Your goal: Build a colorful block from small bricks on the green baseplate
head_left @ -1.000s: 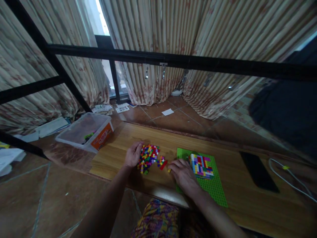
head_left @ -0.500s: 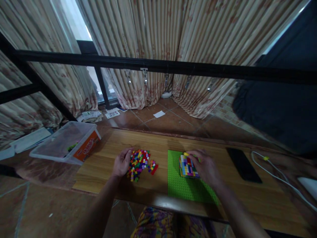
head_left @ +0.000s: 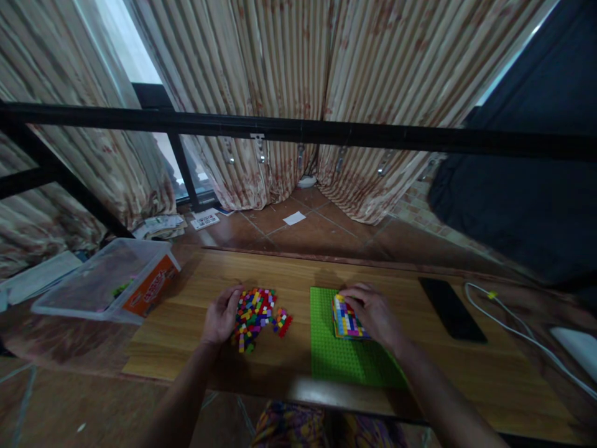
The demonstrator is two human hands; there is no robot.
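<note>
On the green baseplate (head_left: 333,364), right of centre on the wooden board (head_left: 186,292), sits the layered brick block (head_left: 345,322), and here is the right hand (head_left: 344,297) over it, coming in from the right side! Thumb and forefinger meet close together at the block's far left corner, right at a yellow brick (head_left: 339,298); whether they pinch it or merely press on it, I cannot tell. The palm covers much of the block's right side, so its long axis stays a secret from this angle, but the left side and near edge are in plain sight

Over to the left, the left hand (head_left: 221,316) rests at the outer edge of the loose brick pile (head_left: 255,314), fingers curled and drawn together, and what, if anything, sits between them does not show. The block lies well to its right, with the pile and then the small brick cluster (head_left: 282,322) in between, the cluster just beside the pile and apart from the baseplate. So the right hand is clearly the nearer one, right at the block, the left well apart from it
</note>
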